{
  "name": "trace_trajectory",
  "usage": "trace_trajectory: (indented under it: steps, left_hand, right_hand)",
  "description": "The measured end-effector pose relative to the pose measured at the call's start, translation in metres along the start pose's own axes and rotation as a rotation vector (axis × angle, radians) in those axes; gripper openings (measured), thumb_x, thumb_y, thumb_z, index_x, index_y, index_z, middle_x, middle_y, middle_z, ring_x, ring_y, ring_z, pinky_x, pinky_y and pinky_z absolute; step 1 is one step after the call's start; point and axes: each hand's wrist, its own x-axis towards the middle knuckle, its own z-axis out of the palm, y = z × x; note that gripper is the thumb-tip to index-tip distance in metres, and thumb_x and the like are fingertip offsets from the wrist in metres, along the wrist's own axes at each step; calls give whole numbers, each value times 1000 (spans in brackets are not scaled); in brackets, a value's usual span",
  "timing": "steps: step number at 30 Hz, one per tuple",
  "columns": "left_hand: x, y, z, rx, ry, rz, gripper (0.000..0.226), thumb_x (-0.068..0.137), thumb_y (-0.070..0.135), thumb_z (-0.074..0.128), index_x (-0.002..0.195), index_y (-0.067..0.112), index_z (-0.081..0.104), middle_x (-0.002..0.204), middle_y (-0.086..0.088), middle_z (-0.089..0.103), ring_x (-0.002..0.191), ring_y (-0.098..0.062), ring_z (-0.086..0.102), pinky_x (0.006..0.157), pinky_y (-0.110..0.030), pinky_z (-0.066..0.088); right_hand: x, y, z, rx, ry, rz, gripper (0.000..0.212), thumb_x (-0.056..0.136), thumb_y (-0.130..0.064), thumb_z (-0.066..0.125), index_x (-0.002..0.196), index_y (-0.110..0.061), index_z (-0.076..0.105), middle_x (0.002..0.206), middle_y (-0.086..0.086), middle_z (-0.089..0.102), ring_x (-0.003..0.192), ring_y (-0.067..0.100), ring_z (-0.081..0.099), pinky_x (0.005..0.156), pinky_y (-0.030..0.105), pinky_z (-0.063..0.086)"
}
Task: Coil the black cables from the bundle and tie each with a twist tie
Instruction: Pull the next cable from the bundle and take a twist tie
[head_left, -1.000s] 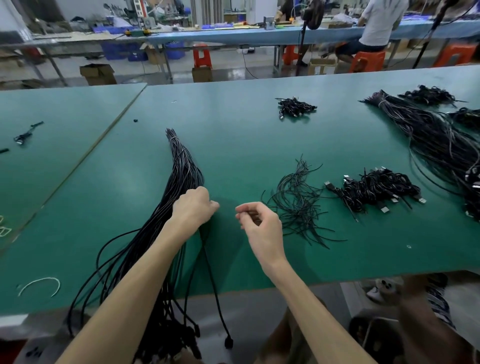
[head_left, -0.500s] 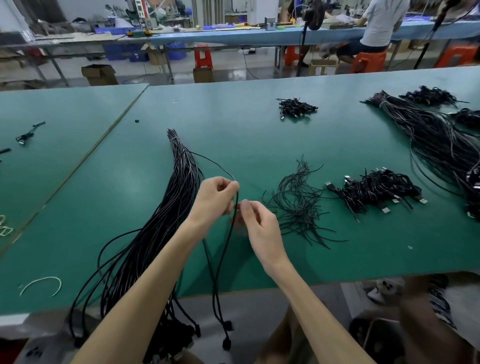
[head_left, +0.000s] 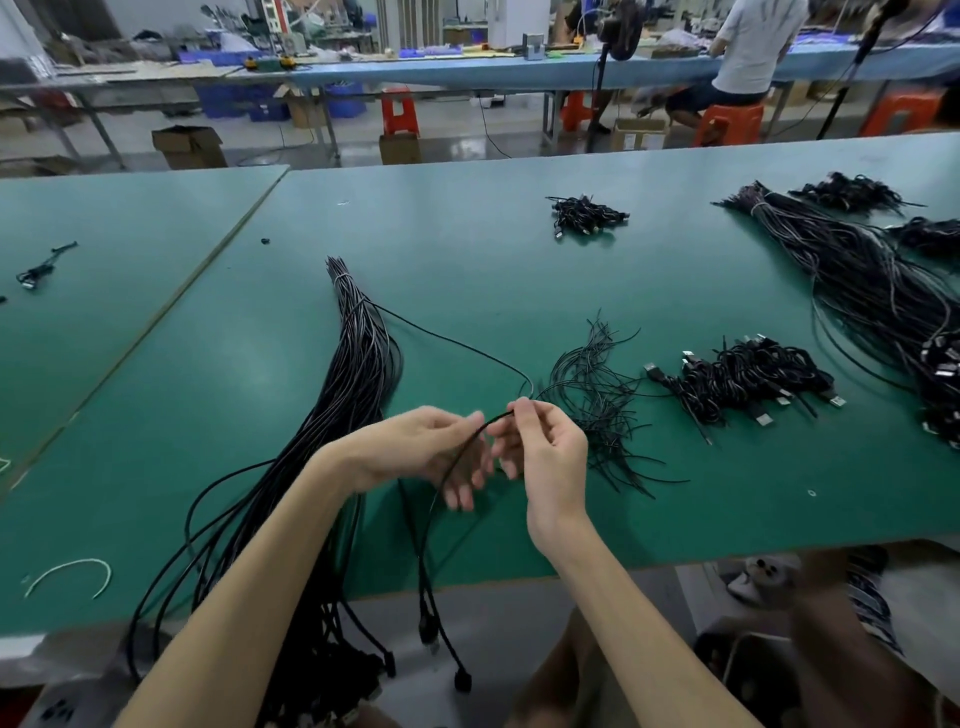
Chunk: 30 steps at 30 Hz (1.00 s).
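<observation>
observation: a person stands at a green worktop (head_left: 467, 249). the main bundle (head_left: 358, 374) of black cables lies to the left, tied near its far end, with its near ends hanging over the worktop edge. one single cable (head_left: 457, 340) is drawn out of it. it runs in a loose arc from the top of the bundle across the worktop to the hands, then drops over the near edge, where plug ends (head_left: 461, 680) hang.

hands: the right hand (head_left: 553, 447) pinches the cable between thumb and fingers (head_left: 519, 410), raised just above the worktop. the left hand (head_left: 415, 449) is palm up beneath the same cable, fingers loosely extended, with the cable draped across them. they are blurred, but no closed grip is evident.

handling assessment: the cable appears thin, light and limp, sagging wherever it is unsupported. its smooth jacket is likely to slide through a light pinch, and formed loops may spring apart if released. the hanging plug end adds a small pull toward the floor. the best hold is probably a firm pinch on the cable itself, a short way from one end, with loops gathered over the spread fingers of the other hand.

supplies: the twist ties (head_left: 597, 395) lie in a loose heap just beyond the right hand. the finished coils (head_left: 743, 376) lie further right.
</observation>
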Motion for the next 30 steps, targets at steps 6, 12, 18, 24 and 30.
trace_trajectory:
  steps: [6, 12, 18, 24, 30]
  left_hand:
    - [-26, -6, -9, -238, -271, 278, 35, 109, 35, 48, 98, 5, 64, 79, -4, 65, 59, -16, 66, 60, -25, 53]
    - [-15, -4, -14, -645, -67, 482, 28, 100, 43, 63, 97, 16, 69, 79, 9, 55, 45, -1, 51, 48, -15, 44]
    - [-4, -15, -33, -1198, 215, 483, 34, 108, 41, 49, 94, 15, 65, 72, 11, 48, 43, -4, 39, 44, -17, 35]
    - [4, -20, -29, -1118, 536, 433, 25, 100, 33, 66, 84, 14, 68, 88, 2, 60, 71, -8, 59, 59, -18, 51]
    - [4, -13, -23, -1413, 505, 559, 14, 90, 13, 75, 81, 2, 71, 99, -8, 75, 109, -22, 73, 80, -26, 61]
  right_hand:
    - [2, 3, 1, -75, 52, 15, 24, 107, -23, 53, 96, -4, 62, 72, 3, 73, 57, 10, 60, 49, 22, 47]
    - [1, 3, 1, -73, 104, 22, 24, 109, -22, 47, 97, -6, 59, 72, 0, 72, 56, 10, 58, 51, 21, 46]
    - [2, 1, 0, -29, 133, 44, 24, 110, -23, 42, 94, -10, 53, 66, -7, 64, 54, 8, 49, 51, 20, 43]
    - [0, -3, 0, 22, 118, 67, 24, 108, -17, 43, 85, -13, 49, 66, -3, 59, 54, 8, 45, 48, 19, 38]
    - [-2, -6, 2, -21, 58, 54, 25, 99, -11, 45, 75, -15, 44, 62, 0, 51, 51, 8, 38, 45, 18, 31]
